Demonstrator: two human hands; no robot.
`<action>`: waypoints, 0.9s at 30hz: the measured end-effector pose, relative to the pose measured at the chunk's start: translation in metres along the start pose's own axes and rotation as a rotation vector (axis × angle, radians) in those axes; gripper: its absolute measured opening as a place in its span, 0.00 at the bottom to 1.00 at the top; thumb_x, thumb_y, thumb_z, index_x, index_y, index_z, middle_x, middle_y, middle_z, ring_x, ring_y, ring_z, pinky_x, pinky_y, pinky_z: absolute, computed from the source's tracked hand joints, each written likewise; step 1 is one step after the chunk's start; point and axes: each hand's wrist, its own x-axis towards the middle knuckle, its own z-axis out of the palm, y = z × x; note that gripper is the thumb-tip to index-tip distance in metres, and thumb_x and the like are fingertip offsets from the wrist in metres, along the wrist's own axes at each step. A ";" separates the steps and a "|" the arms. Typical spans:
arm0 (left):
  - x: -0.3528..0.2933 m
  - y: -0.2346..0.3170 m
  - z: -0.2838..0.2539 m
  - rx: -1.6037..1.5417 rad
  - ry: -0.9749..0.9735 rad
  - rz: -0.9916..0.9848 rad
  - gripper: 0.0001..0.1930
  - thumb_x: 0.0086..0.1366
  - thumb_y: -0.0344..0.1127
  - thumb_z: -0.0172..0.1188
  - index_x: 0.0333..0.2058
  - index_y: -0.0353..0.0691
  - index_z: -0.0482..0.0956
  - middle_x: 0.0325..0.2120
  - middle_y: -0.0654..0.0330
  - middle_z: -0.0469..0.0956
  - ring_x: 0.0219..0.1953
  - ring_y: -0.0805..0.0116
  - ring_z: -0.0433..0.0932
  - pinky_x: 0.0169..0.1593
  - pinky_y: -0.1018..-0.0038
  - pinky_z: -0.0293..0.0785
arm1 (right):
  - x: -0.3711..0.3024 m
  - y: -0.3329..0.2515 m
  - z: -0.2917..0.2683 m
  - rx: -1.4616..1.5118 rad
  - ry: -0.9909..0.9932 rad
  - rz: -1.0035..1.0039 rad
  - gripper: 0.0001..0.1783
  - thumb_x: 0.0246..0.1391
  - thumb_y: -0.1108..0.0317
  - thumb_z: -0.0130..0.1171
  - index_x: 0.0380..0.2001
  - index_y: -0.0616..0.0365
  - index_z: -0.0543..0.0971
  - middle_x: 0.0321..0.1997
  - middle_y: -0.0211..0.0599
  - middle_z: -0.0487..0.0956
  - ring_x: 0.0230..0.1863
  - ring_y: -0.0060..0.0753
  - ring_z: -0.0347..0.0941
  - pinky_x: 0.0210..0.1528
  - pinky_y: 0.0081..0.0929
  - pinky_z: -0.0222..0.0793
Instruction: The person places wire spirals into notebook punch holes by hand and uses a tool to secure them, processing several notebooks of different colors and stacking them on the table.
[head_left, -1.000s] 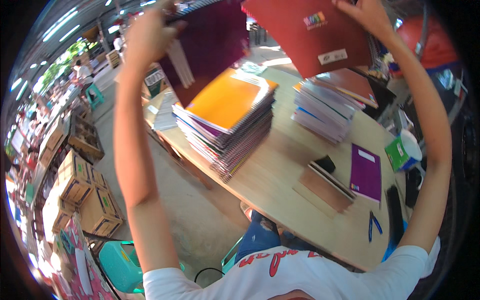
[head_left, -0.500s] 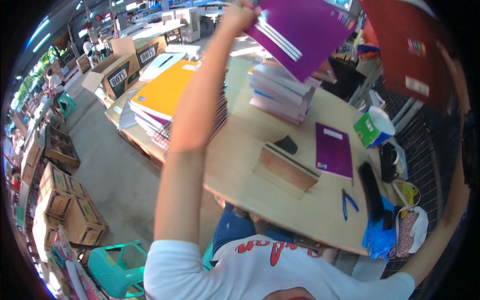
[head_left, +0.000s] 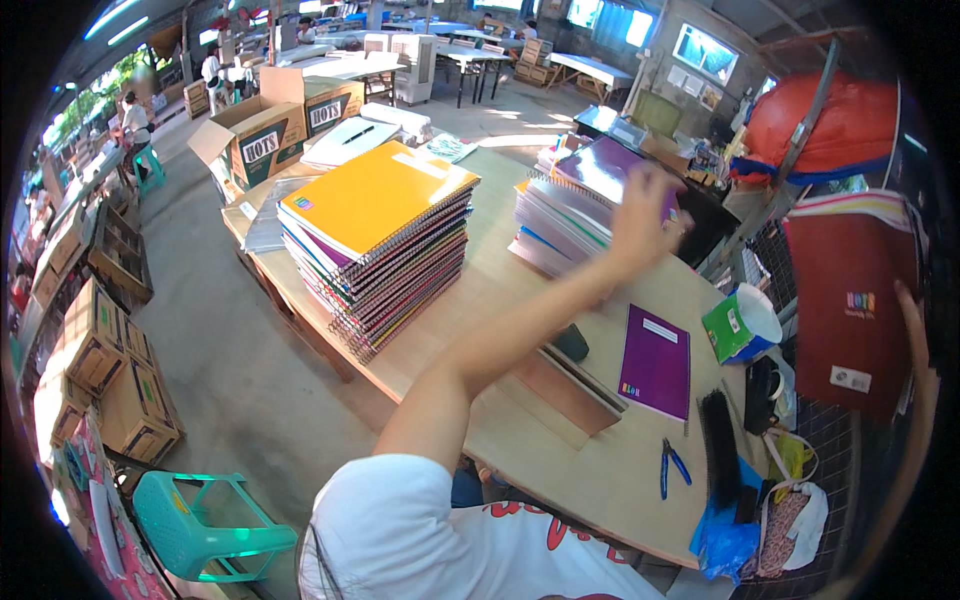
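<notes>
Purple notebook [head_left: 603, 165] lowered onto stack [head_left: 562, 222], left hand [head_left: 648, 218] blurred, grip unclear, right hand [head_left: 911, 318] clasping maroon notebook [head_left: 843, 300]

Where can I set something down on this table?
Between the yellow-topped notebook stack and the smaller stack; also by the near table edge, between the wooden block and blue pliers. The right side is crowded: tub, blue bag.

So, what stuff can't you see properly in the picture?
In the head view:
- Left hand: blurred, so I can't tell if it grips the purple notebook.
- Right hand: most fingers hidden behind the brown notebook, near the dark rim.
- Table: partly hidden by the left arm.
- Box: its walls hide the inside.
- Far people: too small.
</notes>
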 end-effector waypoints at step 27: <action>0.000 0.103 -0.181 0.303 0.537 0.506 0.49 0.39 0.31 0.72 0.64 0.39 0.60 0.60 0.43 0.63 0.59 0.44 0.65 0.59 0.51 0.62 | 0.285 -0.326 0.015 0.901 -0.172 0.080 0.17 0.36 0.68 0.64 0.35 0.59 0.81 0.30 0.42 0.81 0.27 0.40 0.77 0.29 0.41 0.73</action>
